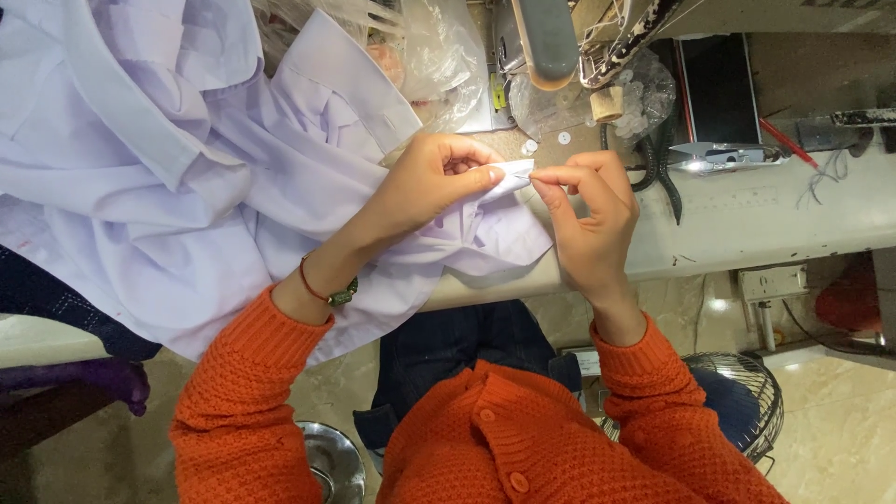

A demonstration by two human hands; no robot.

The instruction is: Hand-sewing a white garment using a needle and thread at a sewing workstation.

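My left hand [431,179] pinches a folded edge of a pale lilac shirt [187,177], which spreads over the table's left side and hangs off its front edge. Thumb and fingers grip the fabric tip near the table's middle. My right hand [590,210] meets that same tip from the right, its thumb and forefinger pressed together right at the cloth; anything held between them is too small to see. Both arms wear orange knitted sleeves, and a red bracelet circles the left wrist.
A sewing machine [551,42] stands at the back of the beige table [765,219]. Thread snips [723,157] and a red pen lie to the right, small white buttons [563,138] near the machine, clear plastic bags behind. A fan [747,401] sits on the floor at right.
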